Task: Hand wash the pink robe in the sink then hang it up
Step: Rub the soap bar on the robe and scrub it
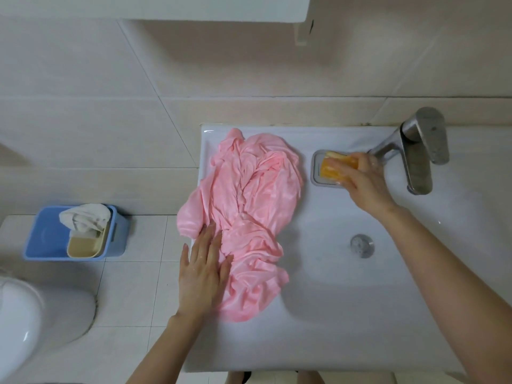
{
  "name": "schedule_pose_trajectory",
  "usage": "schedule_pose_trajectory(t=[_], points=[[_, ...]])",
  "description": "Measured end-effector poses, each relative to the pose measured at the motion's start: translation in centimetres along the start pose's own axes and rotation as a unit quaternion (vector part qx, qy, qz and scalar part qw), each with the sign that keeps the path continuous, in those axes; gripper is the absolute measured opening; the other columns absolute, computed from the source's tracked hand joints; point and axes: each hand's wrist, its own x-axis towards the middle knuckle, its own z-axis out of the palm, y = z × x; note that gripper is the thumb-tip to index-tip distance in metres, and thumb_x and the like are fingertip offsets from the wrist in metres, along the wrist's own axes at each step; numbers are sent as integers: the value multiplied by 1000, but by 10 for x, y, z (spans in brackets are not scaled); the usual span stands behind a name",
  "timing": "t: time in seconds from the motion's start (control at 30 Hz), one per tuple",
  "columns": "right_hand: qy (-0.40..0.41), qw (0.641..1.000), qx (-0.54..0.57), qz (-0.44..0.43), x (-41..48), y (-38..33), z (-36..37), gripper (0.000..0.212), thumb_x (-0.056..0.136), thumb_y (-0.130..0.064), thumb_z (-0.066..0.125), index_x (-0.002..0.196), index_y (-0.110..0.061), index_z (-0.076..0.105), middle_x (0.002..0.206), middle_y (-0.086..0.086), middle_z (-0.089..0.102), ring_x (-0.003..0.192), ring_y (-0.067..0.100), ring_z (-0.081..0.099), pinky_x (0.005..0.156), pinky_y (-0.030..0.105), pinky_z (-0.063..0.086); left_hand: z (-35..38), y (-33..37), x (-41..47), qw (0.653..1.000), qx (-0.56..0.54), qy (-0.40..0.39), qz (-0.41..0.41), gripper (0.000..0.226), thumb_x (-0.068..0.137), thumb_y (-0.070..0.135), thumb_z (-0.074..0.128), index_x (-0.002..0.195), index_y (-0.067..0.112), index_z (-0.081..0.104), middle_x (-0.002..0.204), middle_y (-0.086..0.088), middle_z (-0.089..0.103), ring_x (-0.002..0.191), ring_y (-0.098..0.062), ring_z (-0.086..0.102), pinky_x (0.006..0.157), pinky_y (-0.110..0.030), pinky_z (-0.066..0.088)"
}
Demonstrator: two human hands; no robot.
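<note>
While the crumpled, wet pink satin robe (249, 214) lies heaped along the left rim of the white ceramic sink (332, 314), the left hand (203, 270) presses flat on it, fingers straight. The right hand (363, 181) grips an orange soap bar (332, 169) over its grey dish (315, 173), beside the steel faucet (415, 151).

Pink robe (249, 206), wet, crumpled, heaped along white sink's (332, 314) left rim

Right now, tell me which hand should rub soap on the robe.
Right. The right hand grips the orange soap bar at the grey soap dish; the left hand lies flat on the pink robe, steadying it on the sink.
</note>
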Motion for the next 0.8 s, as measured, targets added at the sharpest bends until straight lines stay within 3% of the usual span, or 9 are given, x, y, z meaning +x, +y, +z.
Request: schedule_pose_trajectory(t=[0.17,0.23,0.3,0.4,0.47,0.53,0.67,0.73,0.8], points=[[-37,997,73,-1,15,6,6,62,83,18,47,133,-20,54,148,20,34,140,41,21,116,34,5,-4,4,0,1000,9,3,-6,63,94,55,22,132,12,48,146,-5,41,134,-17,30,104,-63,27],[-6,997,82,-7,18,4,1,69,80,19,53,135,-24,48,152,18,29,143,39,16,115,21,-7,-8,10,1,1000,2,28,-5,66,89,65,26,124,13,49,144,-8,42,134,-20,30,105,-66,18],[57,994,92,-30,14,-17,-8,69,76,10,65,136,-22,50,151,16,30,141,37,22,113,13,-7,-15,17,7,998,-25,59,11,63,83,64,40,118,12,48,141,-9,41,135,-25,31,111,-59,5],[116,969,216,39,1,-94,-1,64,79,-19,70,139,-22,47,146,14,37,135,31,34,115,27,23,-18,31,23,992,-64,82,78,31,80,37,52,102,15,49,111,-5,59,112,-21,50,113,-50,13],[33,930,335,147,9,-146,14,92,69,-49,77,146,-27,31,148,12,34,137,27,32,112,40,30,-23,38,31,986,-122,61,99,23,71,18,49,92,22,41,84,0,59,84,-18,50,96,-41,32],[-59,900,373,219,33,-183,28,119,58,-70,74,150,-34,8,156,14,17,142,32,22,114,49,24,-34,39,27,976,-182,40,109,24,68,17,46,92,21,41,80,1,56,77,-16,44,82,-29,33],[-100,937,255,215,57,-233,50,124,60,-73,70,147,-43,-12,156,21,-12,144,41,-1,113,59,6,-53,39,-14,971,-227,36,64,29,81,32,41,98,14,57,73,6,63,71,-15,52,70,-26,37],[-99,962,176,181,56,-239,64,113,68,-65,70,150,-37,-3,156,22,-12,143,43,-2,112,59,3,-50,40,-23,973,-227,38,-27,39,85,49,44,112,21,49,68,7,64,65,-18,59,62,-26,40],[-85,974,147,150,61,-233,71,91,76,-56,68,148,-29,19,156,18,7,139,43,20,110,52,21,-43,41,-20,982,-165,41,-80,67,81,63,50,129,19,34,96,-6,64,84,-24,58,67,-33,45]])
